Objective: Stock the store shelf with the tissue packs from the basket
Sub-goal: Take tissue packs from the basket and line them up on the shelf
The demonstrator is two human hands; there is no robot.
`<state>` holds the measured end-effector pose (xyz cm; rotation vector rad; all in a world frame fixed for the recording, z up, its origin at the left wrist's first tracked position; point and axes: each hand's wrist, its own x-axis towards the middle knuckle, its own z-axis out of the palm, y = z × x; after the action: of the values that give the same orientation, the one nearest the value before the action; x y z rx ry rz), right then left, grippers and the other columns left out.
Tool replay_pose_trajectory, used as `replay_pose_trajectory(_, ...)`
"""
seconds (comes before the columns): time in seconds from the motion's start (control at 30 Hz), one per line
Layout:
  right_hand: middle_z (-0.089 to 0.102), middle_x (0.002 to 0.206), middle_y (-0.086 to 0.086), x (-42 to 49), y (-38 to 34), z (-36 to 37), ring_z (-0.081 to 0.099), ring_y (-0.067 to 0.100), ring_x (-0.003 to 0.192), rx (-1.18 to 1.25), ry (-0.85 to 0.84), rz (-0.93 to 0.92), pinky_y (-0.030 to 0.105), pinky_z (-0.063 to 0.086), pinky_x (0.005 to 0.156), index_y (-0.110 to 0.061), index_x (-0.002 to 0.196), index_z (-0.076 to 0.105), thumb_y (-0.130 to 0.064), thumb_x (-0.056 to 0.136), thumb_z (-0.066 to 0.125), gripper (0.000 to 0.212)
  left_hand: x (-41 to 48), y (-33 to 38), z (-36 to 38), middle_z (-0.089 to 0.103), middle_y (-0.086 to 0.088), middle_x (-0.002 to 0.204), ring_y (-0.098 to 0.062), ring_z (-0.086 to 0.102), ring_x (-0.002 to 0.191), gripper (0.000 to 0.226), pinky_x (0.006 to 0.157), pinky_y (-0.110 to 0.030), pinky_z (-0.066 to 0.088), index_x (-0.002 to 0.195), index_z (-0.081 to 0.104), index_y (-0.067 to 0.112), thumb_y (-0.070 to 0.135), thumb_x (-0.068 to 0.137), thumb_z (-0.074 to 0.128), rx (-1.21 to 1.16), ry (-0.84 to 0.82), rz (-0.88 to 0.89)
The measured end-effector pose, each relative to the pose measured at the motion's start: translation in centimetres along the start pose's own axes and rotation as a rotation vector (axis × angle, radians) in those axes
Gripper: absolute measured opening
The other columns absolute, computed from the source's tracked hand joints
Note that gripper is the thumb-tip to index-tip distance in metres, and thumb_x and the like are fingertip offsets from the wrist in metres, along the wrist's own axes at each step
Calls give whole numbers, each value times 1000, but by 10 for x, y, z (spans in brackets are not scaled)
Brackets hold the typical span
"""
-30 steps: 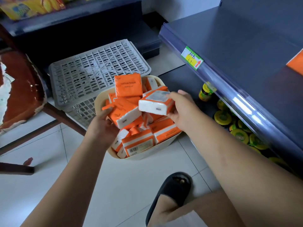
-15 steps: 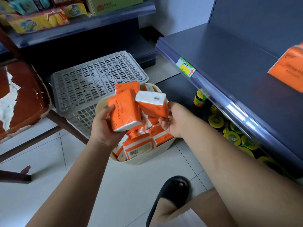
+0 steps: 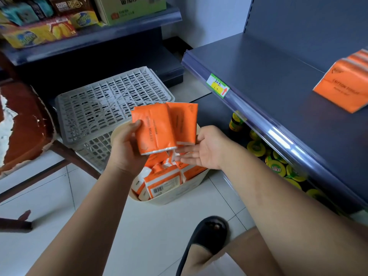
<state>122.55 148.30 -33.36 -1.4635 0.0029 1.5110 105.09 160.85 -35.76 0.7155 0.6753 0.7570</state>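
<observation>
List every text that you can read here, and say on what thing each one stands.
"COTTON TISSUE": shelved pack on the shelf.
"COTTON": held pack, in the left hand.
"番茄沙司": green box, tops cut off.
Price tag: handwriting too blurred.
Barcode pack in the basket: digits too small.

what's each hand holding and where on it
The left hand grips two orange tissue packs by their lower left edge, thumb on the front pack's face. The right hand grips nothing; its straight fingers lie under the rear pack's bottom end.
</observation>
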Motion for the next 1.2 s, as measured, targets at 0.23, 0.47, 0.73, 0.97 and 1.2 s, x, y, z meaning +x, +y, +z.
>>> replay_pose_trajectory(0.23,63,95,19,-25,-16,13,68,40,101,-352,32,-79,49,49,108,-6,81,49,1,95,44,17,1,-20,36,68,-18,102,-36,67,99,24,100,-59,52,110,65,12,26,91,66,282,-14,-81)
replay_pose_trajectory(0.47,71,81,7,21,4,-42,67,19,61,-678,504,-142,25,50,50,-12,93,63,-24,96,57,15,23,-17,20,74,1,64,-15,73,56,4,74,-42,61,93,67,16,16,96,65,274,322,-109)
replay_pose_trajectory(0.73,61,99,-1,67,22,-51,68,21,88,-1123,488,-528,30,54,66,-22,104,63,-30,90,69,16,40,-37,-21,80,-7,91,-33,78,91,12,84,-55,62,102,68,24,21,91,66,332,423,-115)
replay_pose_trajectory(0.97,17,164,-7,95,9,-13,37,29,141,-1279,296,-585,50,50,105,-51,157,23,-41,87,72,85,51,-38,-39,80,-13,100,-37,77,94,29,90,-61,60,107,71,25,33,79,75,495,420,-166)
replay_pose_trajectory(1.2,50,136,10,100,2,15,60,34,118,-1294,602,-532,47,57,89,-19,137,48,-69,75,75,84,48,-35,-22,74,-10,92,-31,74,88,5,70,-37,59,100,68,18,20,95,70,656,317,-117)
